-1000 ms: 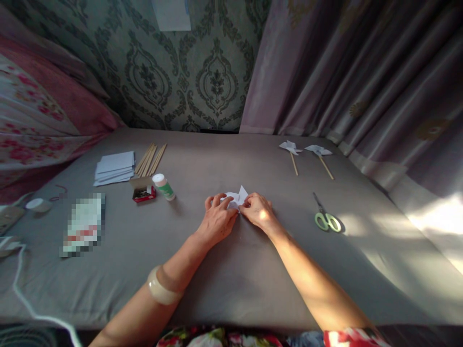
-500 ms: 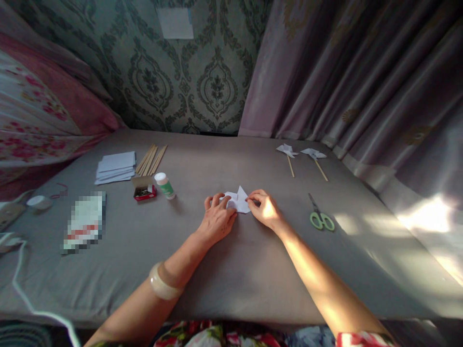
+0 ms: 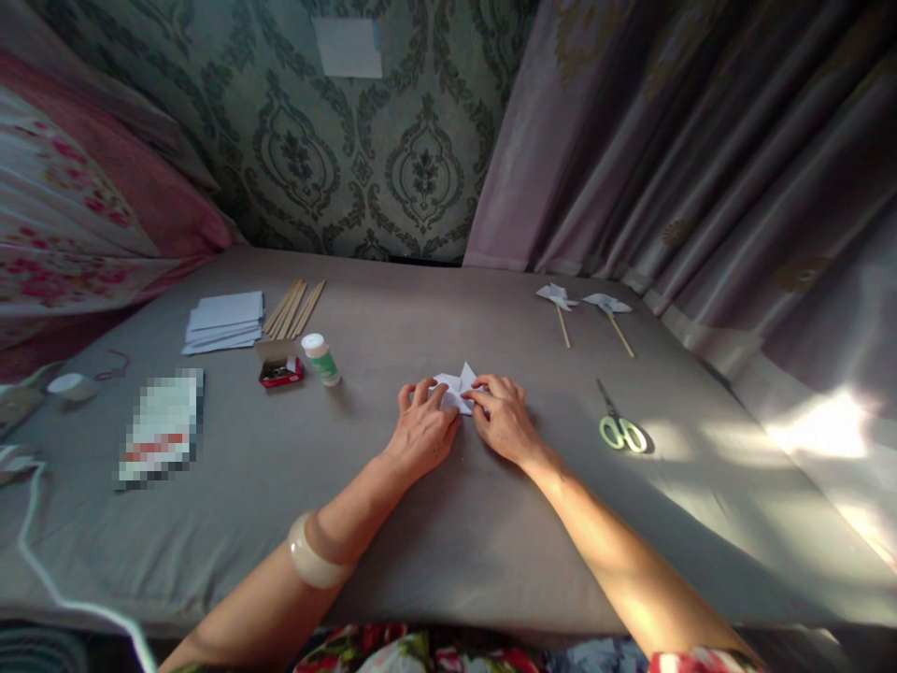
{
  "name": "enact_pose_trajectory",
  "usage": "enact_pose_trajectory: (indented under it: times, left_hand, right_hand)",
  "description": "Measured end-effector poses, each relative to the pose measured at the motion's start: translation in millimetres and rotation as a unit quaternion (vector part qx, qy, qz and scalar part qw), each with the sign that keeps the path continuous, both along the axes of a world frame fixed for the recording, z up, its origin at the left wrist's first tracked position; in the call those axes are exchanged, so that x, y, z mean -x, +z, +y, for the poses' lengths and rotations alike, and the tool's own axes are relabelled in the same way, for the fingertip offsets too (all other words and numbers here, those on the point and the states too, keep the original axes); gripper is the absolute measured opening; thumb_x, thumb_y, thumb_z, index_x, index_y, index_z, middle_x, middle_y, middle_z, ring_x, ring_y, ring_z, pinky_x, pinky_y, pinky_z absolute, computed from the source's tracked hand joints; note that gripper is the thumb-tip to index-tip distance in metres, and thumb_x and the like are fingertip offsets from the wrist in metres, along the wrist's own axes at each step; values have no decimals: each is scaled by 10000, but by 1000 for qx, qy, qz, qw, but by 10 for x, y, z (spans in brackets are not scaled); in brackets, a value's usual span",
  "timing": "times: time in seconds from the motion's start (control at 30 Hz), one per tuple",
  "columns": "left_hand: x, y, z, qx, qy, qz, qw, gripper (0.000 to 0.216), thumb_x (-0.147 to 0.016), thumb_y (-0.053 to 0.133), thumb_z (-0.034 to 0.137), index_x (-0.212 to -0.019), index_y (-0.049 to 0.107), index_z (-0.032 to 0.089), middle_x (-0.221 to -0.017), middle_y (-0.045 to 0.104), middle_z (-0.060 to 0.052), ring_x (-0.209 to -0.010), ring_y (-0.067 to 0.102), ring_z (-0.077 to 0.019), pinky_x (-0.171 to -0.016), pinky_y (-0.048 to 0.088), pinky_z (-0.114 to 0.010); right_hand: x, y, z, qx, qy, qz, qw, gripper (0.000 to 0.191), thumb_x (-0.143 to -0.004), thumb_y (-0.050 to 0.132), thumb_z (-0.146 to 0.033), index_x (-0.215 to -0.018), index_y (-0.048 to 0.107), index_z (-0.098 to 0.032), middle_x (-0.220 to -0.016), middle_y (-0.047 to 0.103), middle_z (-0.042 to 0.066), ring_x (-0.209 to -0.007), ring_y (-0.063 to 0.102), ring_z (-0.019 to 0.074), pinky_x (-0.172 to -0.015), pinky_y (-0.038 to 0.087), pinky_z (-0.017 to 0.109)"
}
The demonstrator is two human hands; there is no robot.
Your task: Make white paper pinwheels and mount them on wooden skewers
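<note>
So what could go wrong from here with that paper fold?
1. The left hand and right hand both press the folded paper on a grey cloth; the crease may come out uneven or the sheet may slip.
2. The glue bottle stands off to the left hand's side; a wide sweep might tip it.

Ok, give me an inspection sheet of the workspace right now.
Surface: grey cloth-covered table, sunlit at right.
Job's things: folded white paper, flat on the table.
Clutter: paper stack, wooden sticks, glue bottle, small red box, scissors, two paper pinwheels, white roll, blurred packet.
Grippers: left hand flat on the paper; right hand fingertips on its fold.
Cables: white cord at the left edge.
Surroundings: patterned wallpaper, curtain right, floral bedding left.
</note>
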State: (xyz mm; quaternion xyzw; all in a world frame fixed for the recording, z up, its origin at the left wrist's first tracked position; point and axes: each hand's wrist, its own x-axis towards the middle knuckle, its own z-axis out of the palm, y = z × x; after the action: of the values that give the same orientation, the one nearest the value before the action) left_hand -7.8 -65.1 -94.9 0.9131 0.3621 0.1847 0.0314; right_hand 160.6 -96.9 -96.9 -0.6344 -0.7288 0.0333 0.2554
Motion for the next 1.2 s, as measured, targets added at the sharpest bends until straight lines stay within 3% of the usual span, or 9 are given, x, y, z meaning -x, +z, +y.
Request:
enact_pose_trajectory:
  times: [0.63,1.03,1.2]
  left_hand:
    - [3,10,-10,14,0,1,1000,225,-883,497,261,-953,706,218,-1202,579,-122,-1201,385,-330,-973,293,-547]
    - [33,5,17,12,0,-17,1000,224,-899,497,277,-878,715,230,-1236,593,-80,-1206,405,-301,-987,291,-516]
    - [67,6,72,7,31,-73,997,261,-916,480,293,-844,725,236,-1208,631,-67,-1166,442,-290,-969,294,-518]
  right_hand:
    - [30,-1,19,-10,31,-82,996,302,-853,504,-140,-1043,714,-247,-1146,600,90,-1082,461,244,-970,283,418]
    - [49,81,173,17,72,-123,990,269,-870,487,-148,-855,744,-224,-993,642,94,-969,483,242,-923,283,420]
    - [9,100,274,38,91,-118,988,257,-841,515,-104,-781,739,-215,-954,636,80,-968,477,229,-894,281,405]
